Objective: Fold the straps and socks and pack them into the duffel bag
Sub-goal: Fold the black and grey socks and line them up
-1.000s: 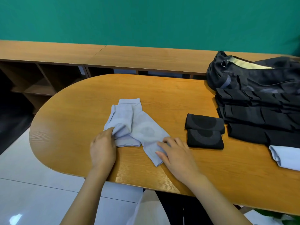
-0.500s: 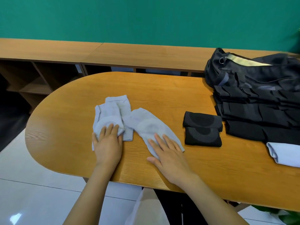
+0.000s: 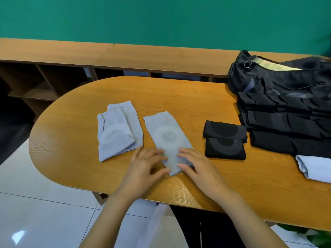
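While the grey sock [image 3: 168, 138] lies flat on the desk [image 3: 179, 93], the left hand [image 3: 145, 165] and the right hand [image 3: 197, 167] rest released, with nearly straight fingers, on its near end. The duffel bag [image 3: 279, 81] sits at the desk's far right.

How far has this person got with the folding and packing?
Looks done: two black pieces lie folded on the table. In hand: the left hand and right hand rest on the near end of a flat grey sock. Still left: the loosely piled grey socks beside it, the black stack by the duffel bag, and the packing itself; the bag's inside is hidden.
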The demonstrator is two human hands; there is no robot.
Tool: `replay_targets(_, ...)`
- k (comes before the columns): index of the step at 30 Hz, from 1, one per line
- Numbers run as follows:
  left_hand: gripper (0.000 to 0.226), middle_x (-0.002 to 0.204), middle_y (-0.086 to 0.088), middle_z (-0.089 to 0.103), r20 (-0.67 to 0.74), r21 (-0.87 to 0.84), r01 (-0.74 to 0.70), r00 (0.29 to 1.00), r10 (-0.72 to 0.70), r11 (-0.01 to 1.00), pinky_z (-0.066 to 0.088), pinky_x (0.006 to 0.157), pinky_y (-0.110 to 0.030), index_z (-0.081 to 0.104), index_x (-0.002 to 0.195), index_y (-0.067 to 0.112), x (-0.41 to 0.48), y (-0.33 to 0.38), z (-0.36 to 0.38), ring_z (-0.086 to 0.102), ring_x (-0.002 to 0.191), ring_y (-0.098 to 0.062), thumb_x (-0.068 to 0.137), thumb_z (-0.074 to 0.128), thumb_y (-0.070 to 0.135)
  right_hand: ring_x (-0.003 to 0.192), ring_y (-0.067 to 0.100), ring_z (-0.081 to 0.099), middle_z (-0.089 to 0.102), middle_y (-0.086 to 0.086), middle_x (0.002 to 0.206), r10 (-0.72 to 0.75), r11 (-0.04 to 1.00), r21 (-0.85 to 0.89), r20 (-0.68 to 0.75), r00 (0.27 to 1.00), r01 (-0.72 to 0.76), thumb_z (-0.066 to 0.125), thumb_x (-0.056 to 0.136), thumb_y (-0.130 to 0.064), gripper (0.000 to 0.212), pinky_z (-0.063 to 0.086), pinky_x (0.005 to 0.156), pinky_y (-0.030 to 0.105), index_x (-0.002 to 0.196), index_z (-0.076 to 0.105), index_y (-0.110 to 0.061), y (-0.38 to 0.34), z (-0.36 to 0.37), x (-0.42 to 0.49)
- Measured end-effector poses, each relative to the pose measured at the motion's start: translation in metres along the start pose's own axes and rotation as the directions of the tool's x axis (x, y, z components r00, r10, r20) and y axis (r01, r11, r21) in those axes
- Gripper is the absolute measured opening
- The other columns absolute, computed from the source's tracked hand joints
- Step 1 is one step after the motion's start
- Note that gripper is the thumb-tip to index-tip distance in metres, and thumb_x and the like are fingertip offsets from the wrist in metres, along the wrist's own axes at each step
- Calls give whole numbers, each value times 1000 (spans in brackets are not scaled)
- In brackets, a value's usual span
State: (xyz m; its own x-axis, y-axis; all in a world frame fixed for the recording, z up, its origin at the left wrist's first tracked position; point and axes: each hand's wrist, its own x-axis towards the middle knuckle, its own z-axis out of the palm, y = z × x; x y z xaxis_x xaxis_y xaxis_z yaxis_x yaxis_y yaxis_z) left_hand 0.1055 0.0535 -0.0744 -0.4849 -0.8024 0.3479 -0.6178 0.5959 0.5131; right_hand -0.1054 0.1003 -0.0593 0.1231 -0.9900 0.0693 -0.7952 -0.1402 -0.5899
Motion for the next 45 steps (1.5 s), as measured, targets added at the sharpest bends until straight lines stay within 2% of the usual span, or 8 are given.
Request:
replay_targets(6, 33, 115, 13, 65, -6, 69, -84, 996, 84, 994, 24, 113, -36, 70, 107, 27, -16, 14, 20, 53, 113, -5, 87, 53, 46, 122, -16, 37, 50, -26, 130, -3, 999, 50, 0, 1000, 3, 58, 93, -40, 36, 25, 99, 3, 129, 58, -33, 11, -5, -17)
replay_targets(10, 30, 106, 12, 68, -109, 49, 5, 994, 1, 999, 31, 110, -35, 70, 103, 23, -17, 15, 21, 56, 107, -3, 92, 47, 39, 122, -19, 34, 46, -28, 131, 12, 994, 113, 16, 1000, -14, 68, 87, -37, 48, 24, 98, 1, 133, 53, -37, 12, -8, -23)
replay_targets(17, 40, 98, 21, 64, -146, -74, 117, 981, -127, 990, 27, 109, -35, 71, 100, 28, -22, 17, 14, 50, 104, 6, 91, 42, 53, 106, -6, 38, 53, -28, 111, 6, 994, -107, -106, 994, -18, 63, 90, -32, 31, 35, 87, 17, 122, 63, -34, 8, -5, -25)
replay_targets(22, 62, 110, 24, 57, -92, -45, 137, 986, -140, 990, 12, 104, -17, 66, 113, 39, -30, 15, 8, 41, 114, 3, 71, 50, 81, 94, -8, 39, 44, -36, 91, 34, 998, -55, -168, 985, -44, 55, 92, -41, 23, 30, 80, 14, 111, 67, -36, 3, -2, -25)
replay_targets(29, 36, 101, 27, 63, -171, -17, 172, 970, -172, 985, 22, 88, -26, 70, 99, 36, -30, 19, 13, 47, 102, 2, 83, 50, 61, 97, -3, 38, 51, -30, 103, 3, 993, -115, -166, 986, -22, 65, 88, -32, 19, 36, 82, 23, 107, 68, -34, 4, 2, -25)
replay_targets(38, 33, 83, 22, 62, -241, -28, 286, 928, -284, 958, 24, 84, -26, 68, 95, 32, -29, 24, 12, 51, 88, 1, 86, 52, 59, 89, 6, 47, 47, -21, 86, 140, 989, -9, -242, 960, -147, 58, 88, -46, 25, 43, 77, 25, 112, 63, -36, 1, 3, -25)
replay_targets(41, 17, 73, 19, 61, -258, -80, 364, 892, -372, 928, 29, 85, -31, 63, 97, 33, -28, 27, 11, 53, 84, 1, 85, 68, 43, 83, 2, 49, 55, -18, 78, 125, 992, 16, -275, 953, -126, 63, 85, -46, 28, 42, 80, 27, 111, 56, -38, -1, 4, -25)
replay_targets(45, 25, 68, 16, 56, -257, -91, 425, 863, -434, 901, 25, 80, -29, 53, 96, 36, -30, 31, 10, 50, 80, 3, 82, 74, 34, 81, 2, 51, 57, -15, 71, 124, 992, 55, -275, 954, -113, 67, 83, -44, 32, 40, 83, 27, 107, 46, -40, -4, 6, -23)
